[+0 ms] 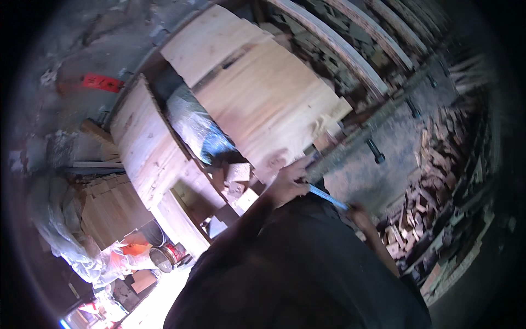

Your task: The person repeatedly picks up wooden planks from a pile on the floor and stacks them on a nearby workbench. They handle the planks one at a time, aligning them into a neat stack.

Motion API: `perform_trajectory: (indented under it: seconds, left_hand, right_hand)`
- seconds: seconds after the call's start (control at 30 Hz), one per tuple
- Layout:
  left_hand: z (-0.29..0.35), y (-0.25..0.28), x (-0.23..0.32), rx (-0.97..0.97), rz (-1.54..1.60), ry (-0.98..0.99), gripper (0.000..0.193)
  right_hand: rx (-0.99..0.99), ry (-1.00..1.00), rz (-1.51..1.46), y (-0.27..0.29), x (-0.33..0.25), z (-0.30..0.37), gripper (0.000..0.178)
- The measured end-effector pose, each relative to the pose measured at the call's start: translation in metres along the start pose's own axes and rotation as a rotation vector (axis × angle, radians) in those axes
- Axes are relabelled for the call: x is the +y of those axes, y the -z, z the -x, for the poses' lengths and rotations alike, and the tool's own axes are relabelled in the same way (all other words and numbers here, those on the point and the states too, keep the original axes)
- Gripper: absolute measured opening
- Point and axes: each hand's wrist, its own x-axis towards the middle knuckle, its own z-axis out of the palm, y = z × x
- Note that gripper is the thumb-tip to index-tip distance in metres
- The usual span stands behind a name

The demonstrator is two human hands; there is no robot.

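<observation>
My left hand (pixel 289 181) presses on the lower edge of a large pale wooden board (pixel 263 98) and grips one end of a thin blue strip, probably a measuring tape (pixel 327 196). My right hand (pixel 360 215) sits just beyond the strip's other end, low and to the right; its fingers are closed at the tape's end. My dark shirt (pixel 296 274) fills the lower middle of the picture and hides my forearms' lower parts.
A second pale board (pixel 145 142) lies to the left, with a plastic-wrapped bundle (pixel 194 126) between the boards. Small wood blocks (pixel 235 181) sit near my left hand. Scrap wood pieces (pixel 433 181) are heaped at right. Paint cans (pixel 164 255) stand lower left. A long metal rail (pixel 350 148) crosses behind.
</observation>
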Motion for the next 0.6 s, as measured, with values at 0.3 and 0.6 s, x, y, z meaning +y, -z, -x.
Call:
perform_trajectory:
  seconds: [0.3, 0.6]
  left_hand:
    - [0.017, 0.293, -0.065, 1.109, -1.016, -0.31, 0.024]
    - [-0.083, 0.142, -0.131, 0.925, 0.848, -0.43, 0.038]
  right_hand:
    - [0.107, -0.454, 0.122, 0.112, 0.106, 0.214, 0.016]
    - [-0.041, -0.13, 0.16, 0.045, 0.057, 0.078, 0.013]
